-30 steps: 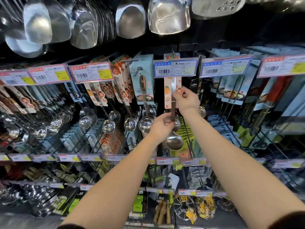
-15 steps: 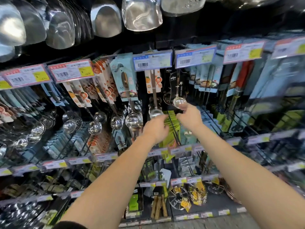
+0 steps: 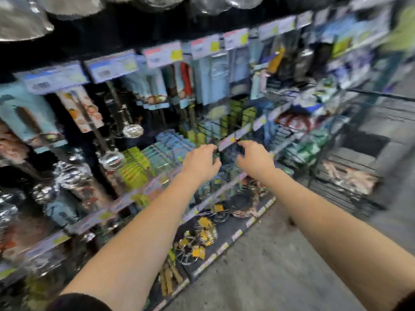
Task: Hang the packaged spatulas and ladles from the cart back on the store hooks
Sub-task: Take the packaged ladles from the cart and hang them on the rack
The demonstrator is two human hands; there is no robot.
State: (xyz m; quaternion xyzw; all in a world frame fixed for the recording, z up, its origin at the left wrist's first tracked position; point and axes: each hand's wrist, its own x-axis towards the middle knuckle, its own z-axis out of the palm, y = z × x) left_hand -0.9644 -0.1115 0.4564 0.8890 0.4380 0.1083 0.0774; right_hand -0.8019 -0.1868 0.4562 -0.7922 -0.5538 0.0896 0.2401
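My fingers on both hands are loosely curled and hold nothing, as far as the blur lets me tell. The left hand and right hand hang close together, left of the cart, with a price label on a shelf edge just behind them.

The packaged utensils I have to hang lie down in the cart; which are spatulas and which ladles I cannot make out. One packaged ladle hangs on the display, well left of the cart.

I think the danger is a hasty swing toward the cart. My right knuckles could catch that label or the goods beside it and knock packs loose. Grabbing blindly, I might take a pack by its card edge and tear the hanging hole.
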